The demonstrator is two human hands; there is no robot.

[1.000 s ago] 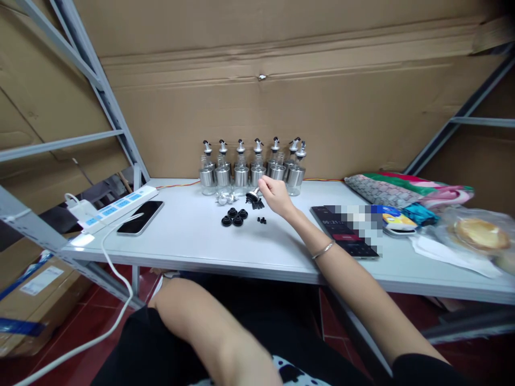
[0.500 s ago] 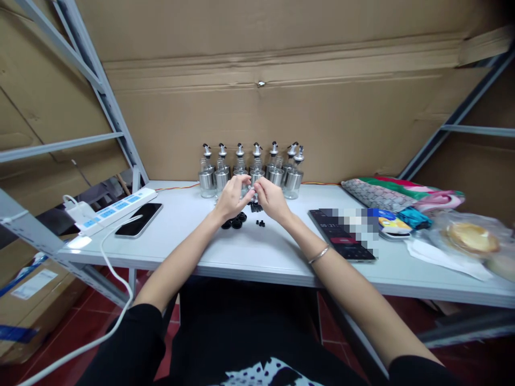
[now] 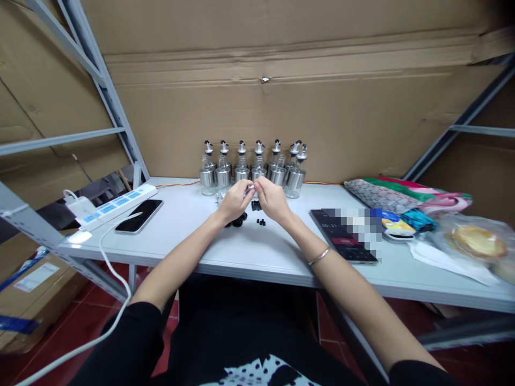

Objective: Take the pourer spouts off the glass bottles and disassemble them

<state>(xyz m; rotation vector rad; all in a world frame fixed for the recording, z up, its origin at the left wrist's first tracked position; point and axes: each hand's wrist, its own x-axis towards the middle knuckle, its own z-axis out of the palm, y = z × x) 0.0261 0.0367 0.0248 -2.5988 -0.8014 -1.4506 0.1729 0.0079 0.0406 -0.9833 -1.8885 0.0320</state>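
My left hand (image 3: 234, 202) and my right hand (image 3: 273, 200) meet above the middle of the table, fingers closed. A small silvery part (image 3: 251, 186) is pinched between them; fingers cover most of it. Just behind stand several glass oil bottles (image 3: 208, 179) with steel sleeves, some topped by silver pourer spouts (image 3: 259, 146) with black tips. Partly under my left hand lie round black caps (image 3: 238, 222). Small black pieces (image 3: 256, 206) lie between my wrists, with tinier black plugs (image 3: 261, 222) nearer me. Small clear pieces (image 3: 219, 198) lie left of my left hand.
On the left of the white table (image 3: 177, 236) are a power strip (image 3: 120, 203) with a white cable and a phone (image 3: 139, 216). To the right lie a tablet-like screen (image 3: 341, 236), a folded cloth (image 3: 402, 193), packets, a tissue and bagged food (image 3: 478, 241). Cardboard (image 3: 281, 107) backs the table.
The fingers of my left hand have closed in around the small silvery part, against my right fingertips. The view has shifted slightly; the bottles and loose black pieces stay in place.
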